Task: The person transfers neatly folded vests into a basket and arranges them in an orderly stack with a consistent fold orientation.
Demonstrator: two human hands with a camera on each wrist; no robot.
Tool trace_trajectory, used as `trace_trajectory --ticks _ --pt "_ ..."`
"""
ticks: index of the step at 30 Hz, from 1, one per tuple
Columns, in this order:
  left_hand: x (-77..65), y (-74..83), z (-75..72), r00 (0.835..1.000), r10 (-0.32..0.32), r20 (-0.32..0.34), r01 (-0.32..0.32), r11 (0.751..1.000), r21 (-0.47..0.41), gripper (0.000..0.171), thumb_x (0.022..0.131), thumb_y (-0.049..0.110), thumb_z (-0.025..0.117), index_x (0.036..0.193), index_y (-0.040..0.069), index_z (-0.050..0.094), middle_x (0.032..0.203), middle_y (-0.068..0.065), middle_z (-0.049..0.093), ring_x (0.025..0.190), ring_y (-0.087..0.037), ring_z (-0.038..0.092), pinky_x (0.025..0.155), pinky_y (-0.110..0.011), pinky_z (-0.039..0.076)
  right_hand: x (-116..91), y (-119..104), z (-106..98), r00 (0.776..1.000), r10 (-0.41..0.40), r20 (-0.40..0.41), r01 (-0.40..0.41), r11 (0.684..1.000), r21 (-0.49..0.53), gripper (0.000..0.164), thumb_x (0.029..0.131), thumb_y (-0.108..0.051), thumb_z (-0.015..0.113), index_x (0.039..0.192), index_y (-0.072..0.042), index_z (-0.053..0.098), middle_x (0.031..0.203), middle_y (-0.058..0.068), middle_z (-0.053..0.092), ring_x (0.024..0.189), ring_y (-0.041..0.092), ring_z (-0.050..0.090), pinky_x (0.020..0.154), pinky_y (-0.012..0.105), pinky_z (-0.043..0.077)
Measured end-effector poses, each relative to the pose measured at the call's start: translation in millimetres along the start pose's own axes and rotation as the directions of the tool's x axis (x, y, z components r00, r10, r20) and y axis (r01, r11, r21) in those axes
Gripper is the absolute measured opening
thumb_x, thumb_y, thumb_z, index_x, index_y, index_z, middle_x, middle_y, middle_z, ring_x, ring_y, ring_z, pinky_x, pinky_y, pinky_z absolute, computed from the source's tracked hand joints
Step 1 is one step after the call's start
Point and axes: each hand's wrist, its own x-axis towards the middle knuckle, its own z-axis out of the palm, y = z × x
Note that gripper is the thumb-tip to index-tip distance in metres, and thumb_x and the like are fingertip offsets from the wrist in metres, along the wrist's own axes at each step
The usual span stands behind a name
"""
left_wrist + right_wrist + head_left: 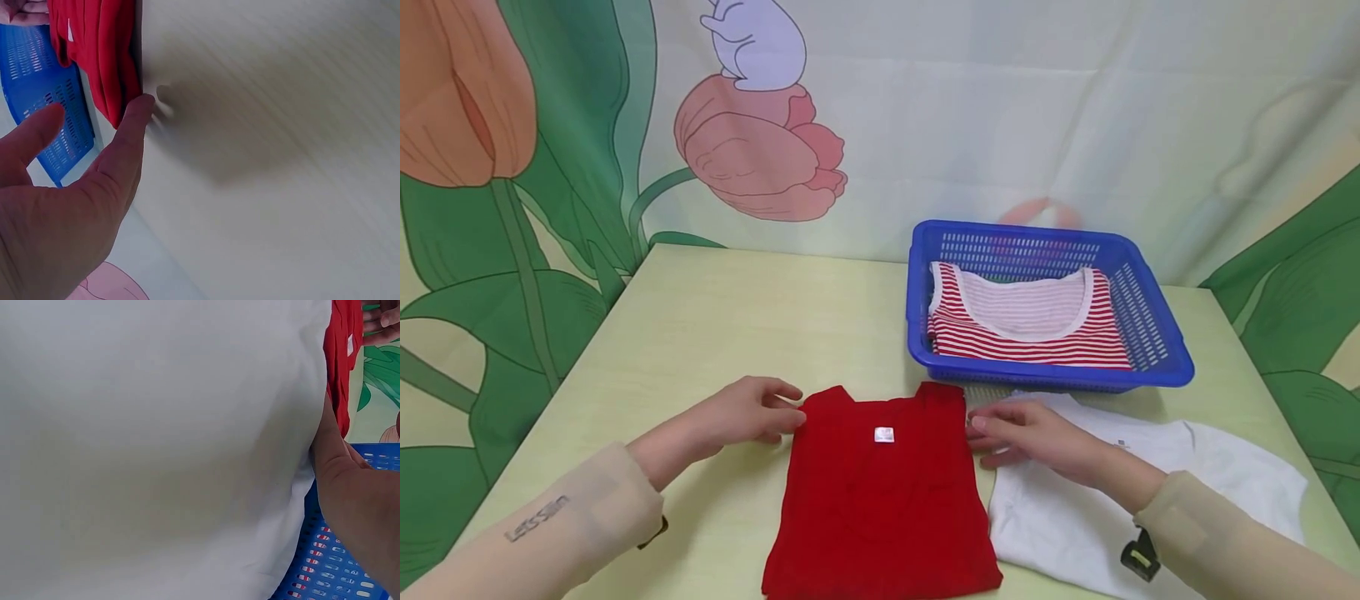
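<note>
A folded red top (887, 500) with a white neck label lies flat on the table, its neckline facing the basket. My left hand (752, 414) is at its upper left shoulder; in the left wrist view the fingers (128, 134) reach the folded edge fairly straight, the thumb held apart. On the other side, my right hand (1033, 437) is beside the upper right shoulder, fingers extended and slightly bent. In the right wrist view its fingertips are partly hidden by a white shirt (156, 456), which lies under the right hand and forearm.
Behind the red top stands a blue plastic basket (1051, 372) with a folded red-and-white striped top (1037, 346) inside. The white shirt (1075, 525) spreads right of the red top. A printed curtain (887, 125) hangs behind the pale table (737, 325).
</note>
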Motion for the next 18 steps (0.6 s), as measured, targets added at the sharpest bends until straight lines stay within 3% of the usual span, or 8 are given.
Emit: trace_trajectory --ticks 18 --pt "-16.4 -15.4 9.0 0.999 -0.037 0.017 0.039 0.98 -0.194 0.058 0.106 0.016 0.067 0.151 -0.013 0.045 0.133 -0.023 0.069 0.113 -0.033 0.074 0.098 -0.046 0.061 -2 2 9 1.0 0.015 0.027 -0.016 0.998 0.055 0.057 0.113 -0.029 0.056 0.15 0.013 0.049 0.142 0.028 0.064 0.129 0.039 0.067 0.101 0.046 0.059"
